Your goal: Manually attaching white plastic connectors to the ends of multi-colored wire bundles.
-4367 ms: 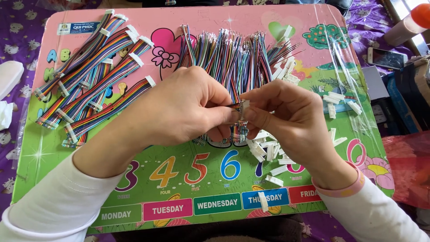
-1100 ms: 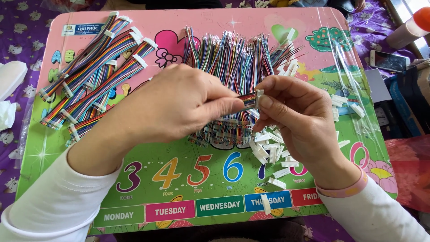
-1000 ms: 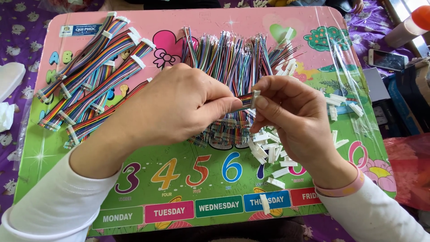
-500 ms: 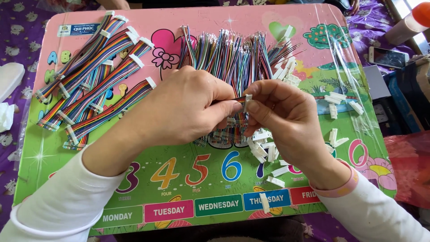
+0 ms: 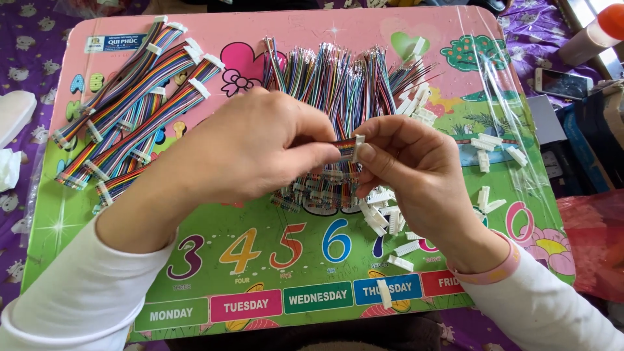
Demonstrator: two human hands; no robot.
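Centre of frame: left hand pinched on ribbon cable, long axis left to right, tip just touching white connector clamped in right hand.

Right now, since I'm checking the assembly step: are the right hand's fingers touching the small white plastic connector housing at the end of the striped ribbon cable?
Touching. The head view shows the right hand pinching the small white plastic connector housing between thumb and fingertips.
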